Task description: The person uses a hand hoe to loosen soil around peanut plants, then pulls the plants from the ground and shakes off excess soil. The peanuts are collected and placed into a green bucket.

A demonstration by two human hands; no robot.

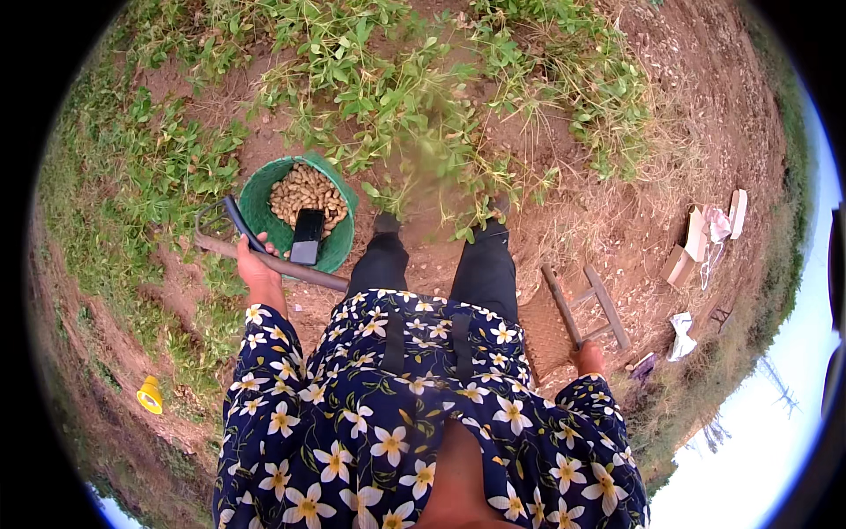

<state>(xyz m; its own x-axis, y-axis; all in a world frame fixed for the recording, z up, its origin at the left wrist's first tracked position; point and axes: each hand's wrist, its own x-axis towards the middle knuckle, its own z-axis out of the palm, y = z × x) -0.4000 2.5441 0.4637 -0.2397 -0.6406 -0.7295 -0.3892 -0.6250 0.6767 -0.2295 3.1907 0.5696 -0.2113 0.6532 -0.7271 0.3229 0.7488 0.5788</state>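
Note:
My left hand (256, 261) is closed around the black handle of a green basket (340, 241) and a brown wooden bar (307, 272) that runs beside it. Unshelled peanuts (303, 192) lie in the basket, with a black smartphone (307, 237) on top of them. On the other side, my right hand (587, 359) grips the frame of a small wooden stool (560, 305) with a woven seat (547, 334), tipped on its side. Part of that hand's fingers is hidden behind the frame.
Green peanut plants (390, 86) cover the soil ahead and to the left. Open cardboard boxes (687, 248) and a white crumpled bag (681, 336) lie on the right. A yellow container (150, 395) lies at the lower left. My feet stand on bare soil between basket and stool.

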